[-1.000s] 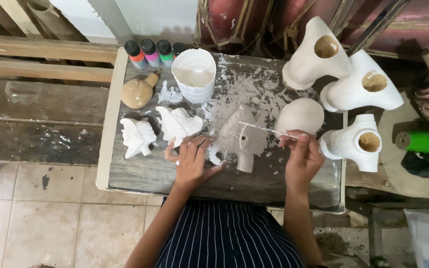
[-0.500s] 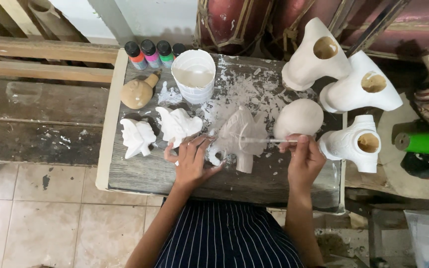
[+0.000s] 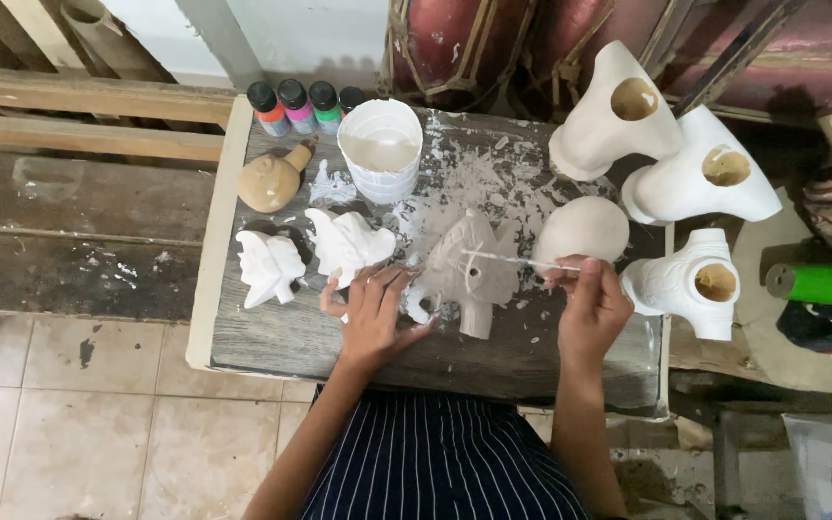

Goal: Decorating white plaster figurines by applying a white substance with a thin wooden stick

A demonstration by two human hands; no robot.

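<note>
A grey-white clay figurine [image 3: 472,270] lies on the paint-spattered wooden table [image 3: 272,342]. My left hand [image 3: 374,313] rests flat beside it, fingers spread, touching its left edge. My right hand [image 3: 592,308] pinches a thin paintbrush [image 3: 507,258], whose tip lies across the top of the figurine. A white tub of white paint [image 3: 380,149] stands behind the figurine, at the table's far side.
Two white winged figurines [image 3: 270,268] [image 3: 347,243] and a tan gourd-shaped one [image 3: 270,180] sit at left. Small paint bottles [image 3: 298,106] line the back edge. A rounded white piece [image 3: 582,229] and three hollow white forms [image 3: 618,111] [image 3: 700,178] [image 3: 690,282] crowd the right.
My right hand has drawn the brush leftward and slightly up, so its tip now lies further across the figurine. My left hand has stayed in place.
</note>
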